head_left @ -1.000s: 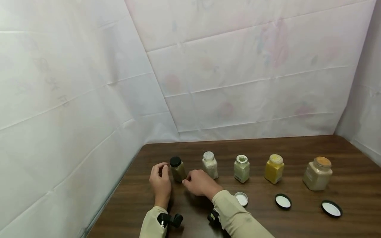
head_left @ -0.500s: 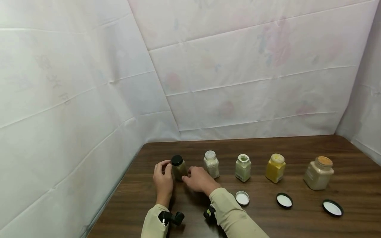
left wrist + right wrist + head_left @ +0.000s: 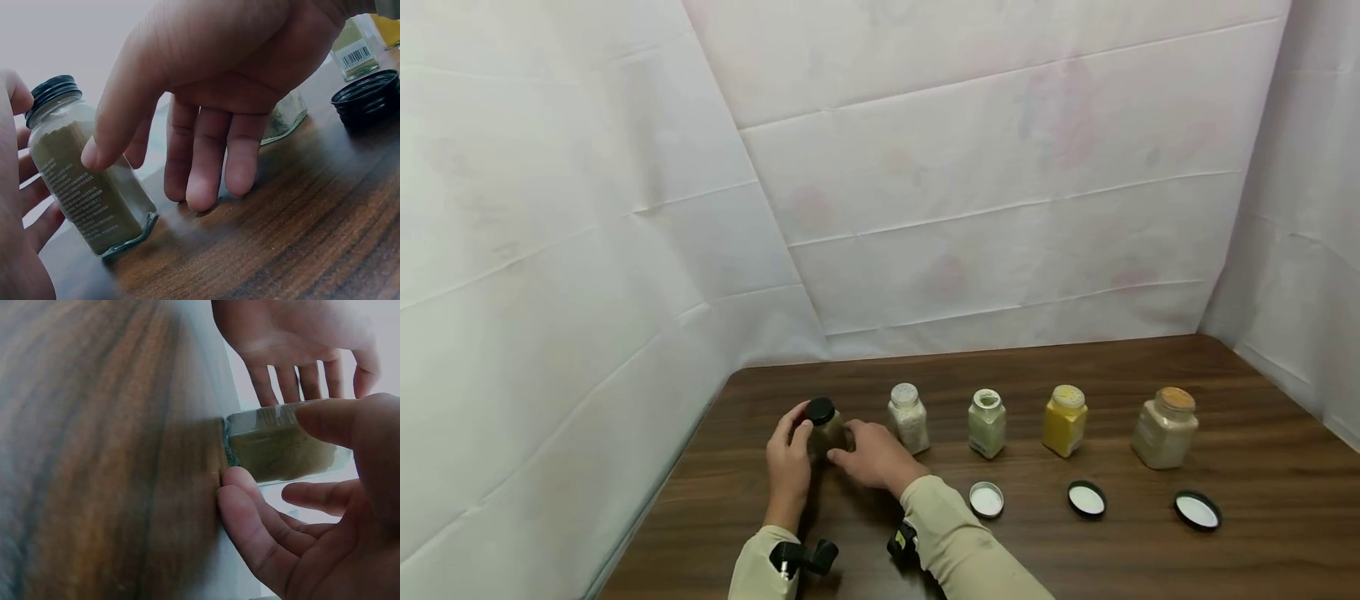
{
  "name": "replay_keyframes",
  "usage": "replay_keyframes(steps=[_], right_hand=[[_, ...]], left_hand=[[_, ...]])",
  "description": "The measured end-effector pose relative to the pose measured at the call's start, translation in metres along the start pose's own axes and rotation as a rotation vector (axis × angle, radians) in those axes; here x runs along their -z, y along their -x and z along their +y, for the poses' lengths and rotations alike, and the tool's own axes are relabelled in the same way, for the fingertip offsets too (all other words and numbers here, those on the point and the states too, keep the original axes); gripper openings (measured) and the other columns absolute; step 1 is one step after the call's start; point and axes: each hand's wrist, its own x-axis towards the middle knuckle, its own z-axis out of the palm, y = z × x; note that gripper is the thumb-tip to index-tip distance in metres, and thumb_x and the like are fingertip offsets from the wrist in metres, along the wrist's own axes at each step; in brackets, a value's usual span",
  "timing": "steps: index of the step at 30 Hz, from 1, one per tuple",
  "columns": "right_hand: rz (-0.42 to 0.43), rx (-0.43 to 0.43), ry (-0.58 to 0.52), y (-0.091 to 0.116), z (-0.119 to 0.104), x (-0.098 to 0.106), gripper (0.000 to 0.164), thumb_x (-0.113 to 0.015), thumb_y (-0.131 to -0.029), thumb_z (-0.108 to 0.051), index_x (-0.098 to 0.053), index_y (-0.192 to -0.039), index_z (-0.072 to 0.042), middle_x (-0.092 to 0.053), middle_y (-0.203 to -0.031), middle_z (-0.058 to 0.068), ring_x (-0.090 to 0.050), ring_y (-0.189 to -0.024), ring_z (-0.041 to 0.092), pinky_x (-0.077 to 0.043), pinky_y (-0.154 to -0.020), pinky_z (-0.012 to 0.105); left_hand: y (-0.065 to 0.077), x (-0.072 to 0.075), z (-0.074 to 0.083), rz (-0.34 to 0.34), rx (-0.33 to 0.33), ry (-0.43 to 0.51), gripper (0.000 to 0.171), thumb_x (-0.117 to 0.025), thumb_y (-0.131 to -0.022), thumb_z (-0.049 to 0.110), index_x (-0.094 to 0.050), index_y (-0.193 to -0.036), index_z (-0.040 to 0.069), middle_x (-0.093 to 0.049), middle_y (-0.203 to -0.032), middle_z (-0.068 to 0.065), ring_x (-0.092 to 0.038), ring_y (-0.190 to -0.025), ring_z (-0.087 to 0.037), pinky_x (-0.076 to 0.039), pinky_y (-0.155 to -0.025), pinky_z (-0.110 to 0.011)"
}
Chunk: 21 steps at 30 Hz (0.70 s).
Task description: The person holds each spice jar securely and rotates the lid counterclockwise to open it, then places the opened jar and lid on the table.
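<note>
A glass spice jar (image 3: pixel 830 434) of brownish-green powder stands upright on the wooden table, its black lid (image 3: pixel 820 410) on top. My left hand (image 3: pixel 788 467) is at its left side. In the right wrist view, the left fingers (image 3: pixel 287 382) stretch loosely along the far side of the glass. My right hand (image 3: pixel 876 457) comes from the right, its thumb against the jar's printed face and its index finger at the other side. In the left wrist view, the other right fingers (image 3: pixel 209 165) hang beside the jar near the tabletop.
Rightward stand a whitish jar (image 3: pixel 910 422), a pale green jar (image 3: pixel 987 427), a yellow jar (image 3: pixel 1065 423) and a larger beige jar (image 3: pixel 1165 432). In front lie a silver-rimmed lid (image 3: pixel 986 500) and two black-rimmed lids, one nearer (image 3: pixel 1087 499). White cloth (image 3: pixel 1000 250) hangs behind.
My right hand has moved up along the jar, its thumb now at the glass. The left hand has closed in on the other side. The head view has shifted, moving everything leftward.
</note>
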Motion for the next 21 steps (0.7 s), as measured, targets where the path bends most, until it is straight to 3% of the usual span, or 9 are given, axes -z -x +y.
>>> replay_keyframes(steps=[3,9,11,18,21], right_hand=[[0.007,0.009,-0.004,0.0000,0.0000,-0.0023,0.061,-0.057,-0.096,-0.045,-0.047,-0.142,-0.007,-0.061,-0.131,0.012,-0.059,-0.119,0.028,-0.050,-0.094,0.045],[0.016,-0.001,-0.031,0.0010,0.0013,-0.0036,0.063,-0.054,-0.097,-0.048,-0.045,-0.144,-0.007,-0.055,-0.140,0.013,-0.054,-0.127,0.030,-0.047,-0.099,0.047],[0.014,-0.013,-0.047,0.0016,0.0024,-0.0036,0.063,-0.053,-0.097,-0.048,-0.043,-0.145,-0.009,-0.051,-0.144,0.012,-0.051,-0.131,0.030,-0.046,-0.101,0.048],[0.026,-0.013,-0.093,0.0000,0.0045,-0.0049,0.060,-0.053,-0.097,-0.048,-0.045,-0.145,-0.012,-0.055,-0.140,0.011,-0.053,-0.128,0.029,-0.047,-0.099,0.048],[0.017,-0.010,-0.099,-0.0016,0.0043,-0.0057,0.060,-0.052,-0.098,-0.049,-0.045,-0.145,-0.012,-0.055,-0.140,0.011,-0.054,-0.128,0.029,-0.047,-0.099,0.047]], left_hand=[[0.0018,0.0014,0.0055,-0.023,0.008,0.002,0.034,-0.047,-0.101,0.009,-0.059,-0.133,0.004,-0.060,-0.132,-0.016,-0.057,-0.109,0.003,-0.042,-0.087,-0.007],[0.0022,0.0006,0.0081,-0.079,0.055,-0.007,0.036,-0.047,-0.102,0.012,-0.057,-0.136,0.013,-0.056,-0.140,-0.008,-0.051,-0.128,-0.017,-0.038,-0.092,-0.005],[0.0015,-0.0004,0.0069,-0.096,0.060,-0.012,0.037,-0.047,-0.102,0.013,-0.056,-0.137,0.014,-0.055,-0.141,-0.008,-0.050,-0.129,-0.019,-0.037,-0.092,-0.006],[-0.0016,0.0034,0.0056,-0.142,0.073,-0.025,0.039,-0.046,-0.102,0.012,-0.053,-0.140,0.016,-0.055,-0.139,-0.009,-0.051,-0.116,0.004,-0.038,-0.092,-0.007],[-0.0050,0.0082,0.0040,-0.188,0.062,-0.024,0.040,-0.045,-0.102,0.013,-0.051,-0.142,0.015,-0.054,-0.137,-0.011,-0.051,-0.111,0.008,-0.037,-0.093,-0.009]])
